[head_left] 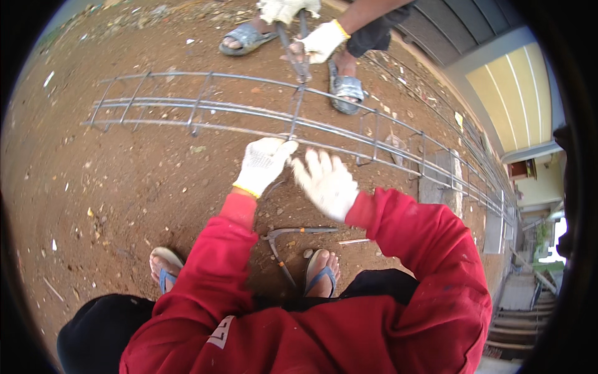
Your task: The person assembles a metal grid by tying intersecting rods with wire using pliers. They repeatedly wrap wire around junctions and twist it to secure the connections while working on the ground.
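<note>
A long rebar cage [243, 129] of thin steel bars and square stirrups stretches across in front of me above the dirt. My left hand [265, 164], in a white knitted glove, is closed at the near bar where a stirrup [296, 115] crosses it. What else its fingertips may pinch is too small to make out. Just right of it, my gloved right hand [329, 186] has its fingers stretched apart, slightly blurred, holding nothing visible. Opposite me, a co-worker's gloved hand [324, 42] is at a pair of pincers [297, 56], its jaws at the far bar by the same stirrup.
Another pair of pincers [283, 235] with orange-and-black handles lies open on the ground between my feet. The co-worker's sandal [346, 87] stands close behind the cage. Pale blocks [439, 181] lie under the cage's right part. A building wall [507, 93] rises at the right.
</note>
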The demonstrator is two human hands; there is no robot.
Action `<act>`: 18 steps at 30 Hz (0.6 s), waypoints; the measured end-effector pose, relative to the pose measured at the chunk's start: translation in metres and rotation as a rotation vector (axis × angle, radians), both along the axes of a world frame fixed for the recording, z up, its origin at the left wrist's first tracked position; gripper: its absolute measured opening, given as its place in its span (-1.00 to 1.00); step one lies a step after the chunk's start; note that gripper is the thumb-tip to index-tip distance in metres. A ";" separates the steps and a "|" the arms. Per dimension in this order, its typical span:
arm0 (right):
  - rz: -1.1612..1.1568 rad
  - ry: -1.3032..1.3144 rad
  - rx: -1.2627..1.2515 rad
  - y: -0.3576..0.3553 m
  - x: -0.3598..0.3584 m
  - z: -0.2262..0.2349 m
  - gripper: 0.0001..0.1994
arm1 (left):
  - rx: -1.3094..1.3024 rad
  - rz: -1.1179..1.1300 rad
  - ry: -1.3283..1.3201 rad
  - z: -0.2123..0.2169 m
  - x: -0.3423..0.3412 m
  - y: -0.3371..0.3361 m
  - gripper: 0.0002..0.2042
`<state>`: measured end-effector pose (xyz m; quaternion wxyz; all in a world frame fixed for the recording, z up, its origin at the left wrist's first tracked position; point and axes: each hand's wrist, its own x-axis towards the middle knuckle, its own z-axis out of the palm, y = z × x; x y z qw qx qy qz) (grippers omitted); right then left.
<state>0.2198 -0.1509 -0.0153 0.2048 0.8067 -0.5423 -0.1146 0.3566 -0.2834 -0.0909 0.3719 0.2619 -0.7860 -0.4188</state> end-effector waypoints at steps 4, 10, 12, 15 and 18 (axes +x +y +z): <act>-0.004 -0.302 0.241 0.024 0.010 0.024 -0.64 | 0.008 0.046 0.050 0.002 0.001 0.009 -0.62; -0.215 -0.654 0.280 -0.053 -0.033 0.044 -0.74 | 0.078 0.030 -0.091 0.015 0.012 0.021 -0.64; -0.575 -0.981 0.806 -0.077 -0.051 0.053 -0.81 | 0.074 0.052 -0.061 0.019 0.013 0.023 -0.62; -0.693 -1.309 1.186 -0.095 -0.060 0.047 -0.70 | 0.090 0.044 -0.025 0.021 0.014 0.023 -0.62; -0.718 -1.550 1.373 -0.101 -0.069 0.037 -0.64 | 0.035 0.059 -0.026 0.018 0.013 0.022 -0.64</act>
